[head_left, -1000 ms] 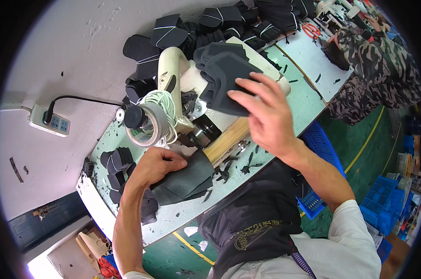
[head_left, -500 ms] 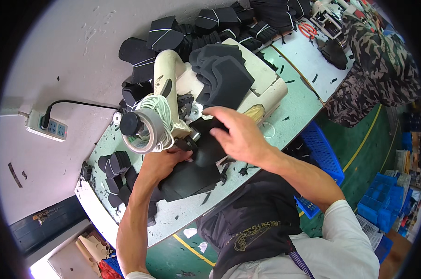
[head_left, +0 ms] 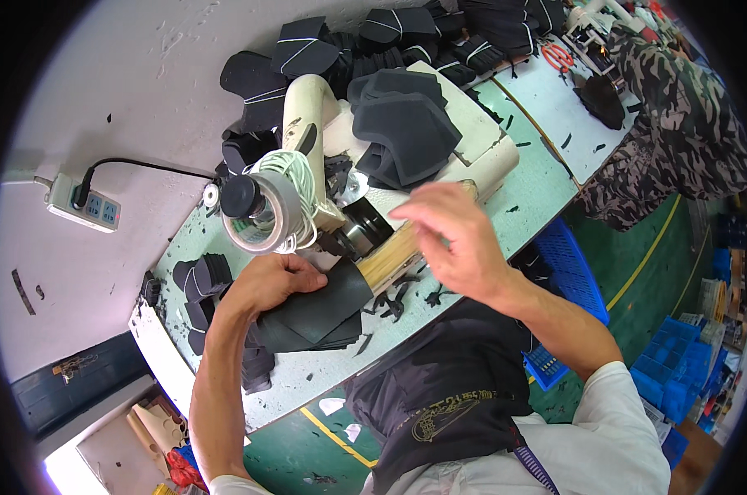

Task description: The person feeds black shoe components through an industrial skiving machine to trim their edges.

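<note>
My left hand [head_left: 278,285] pinches the near-left edge of a thin black sheet [head_left: 328,307], thumb on top. That sheet lies over more black pieces [head_left: 353,332] at the table's front edge. My right hand [head_left: 456,239] hovers over the front of a cream machine [head_left: 497,157], fingers loosely stretched and apart, nothing in them. Between my hands are the machine's dark cylindrical working part [head_left: 367,228] and a yellowish worn strip [head_left: 390,260]. Dark grey cut pieces [head_left: 406,132] are stacked on the machine's top.
Tied bundles of black pieces [head_left: 307,45] line the wall, with smaller ones [head_left: 202,276] left. A round lamp-like ring with coiled white cord [head_left: 287,223] stands beside my left hand. A power strip [head_left: 85,214] hangs on the wall. Blue crate [head_left: 567,268] below; camouflage-clad person [head_left: 679,115] right.
The black sheet has come away from the working part, toward me and left, with my left hand. The right hand has lifted off the sheet and moved right, uncovering the dark cylinder.
</note>
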`<move>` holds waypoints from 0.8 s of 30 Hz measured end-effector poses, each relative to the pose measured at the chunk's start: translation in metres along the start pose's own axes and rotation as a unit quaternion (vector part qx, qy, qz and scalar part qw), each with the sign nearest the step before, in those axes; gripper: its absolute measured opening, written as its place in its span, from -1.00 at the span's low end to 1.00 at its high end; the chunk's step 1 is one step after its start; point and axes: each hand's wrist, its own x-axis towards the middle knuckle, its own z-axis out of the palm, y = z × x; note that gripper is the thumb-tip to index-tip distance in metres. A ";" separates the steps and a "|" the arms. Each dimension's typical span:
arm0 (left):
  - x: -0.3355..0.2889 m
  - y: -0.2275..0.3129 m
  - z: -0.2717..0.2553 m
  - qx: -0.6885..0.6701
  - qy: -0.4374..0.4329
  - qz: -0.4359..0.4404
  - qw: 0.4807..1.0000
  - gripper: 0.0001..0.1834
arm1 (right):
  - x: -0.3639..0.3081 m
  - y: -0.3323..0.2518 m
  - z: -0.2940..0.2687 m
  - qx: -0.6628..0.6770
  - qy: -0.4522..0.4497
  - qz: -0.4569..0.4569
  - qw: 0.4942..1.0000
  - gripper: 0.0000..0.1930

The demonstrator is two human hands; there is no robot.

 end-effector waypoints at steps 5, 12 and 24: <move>0.008 0.012 0.005 0.019 0.012 0.066 0.998 -0.69 | 0.001 -0.014 0.010 0.051 -0.109 0.066 0.991 -0.61; -0.010 0.022 0.019 -0.015 0.025 0.019 0.999 -0.67 | 0.024 -0.005 0.004 0.108 -0.012 0.095 0.990 -0.70; 0.003 -0.009 0.002 -0.026 0.014 0.001 1.000 -0.81 | -0.002 0.004 -0.003 -0.026 -0.012 0.002 1.000 -0.58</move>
